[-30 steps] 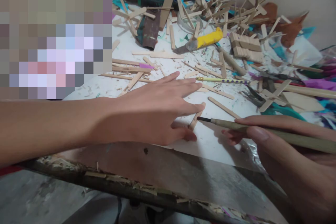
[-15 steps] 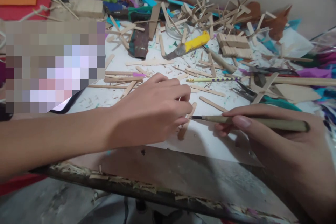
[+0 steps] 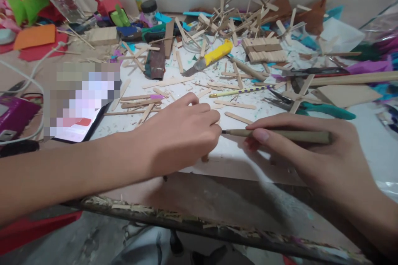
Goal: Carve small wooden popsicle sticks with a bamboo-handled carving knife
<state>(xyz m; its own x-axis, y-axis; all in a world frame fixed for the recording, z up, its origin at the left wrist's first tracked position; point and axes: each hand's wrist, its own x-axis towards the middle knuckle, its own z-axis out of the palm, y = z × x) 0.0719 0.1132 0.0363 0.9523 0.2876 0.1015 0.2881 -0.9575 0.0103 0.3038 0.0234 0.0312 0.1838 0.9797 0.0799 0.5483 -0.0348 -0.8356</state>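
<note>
My left hand (image 3: 189,132) is closed, knuckles up, over the white paper (image 3: 230,155). Beneath its fingers the short end of a wooden stick (image 3: 205,158) shows; the fingertips are hidden. In my right hand (image 3: 298,145) is a tool with a thin green handle (image 3: 298,136), held between thumb and fingers, its metal tip pointing left and reaching my left hand's fingers. A loose popsicle stick (image 3: 238,117) lies just beyond the tool. The yellow and purple pencil (image 3: 241,91) rests farther back.
A yellow cutter (image 3: 217,52), a stack of sticks (image 3: 264,49) and a pile of crossed sticks lie at the back. Teal-handled pliers (image 3: 329,110) are at right, a lit phone (image 3: 77,126) at left. The table's front edge (image 3: 186,223) is littered with shavings.
The view has shifted, showing more of the left side. My left hand now covers most of the stick beneath it, and the tool's tip is closer against its fingers.
</note>
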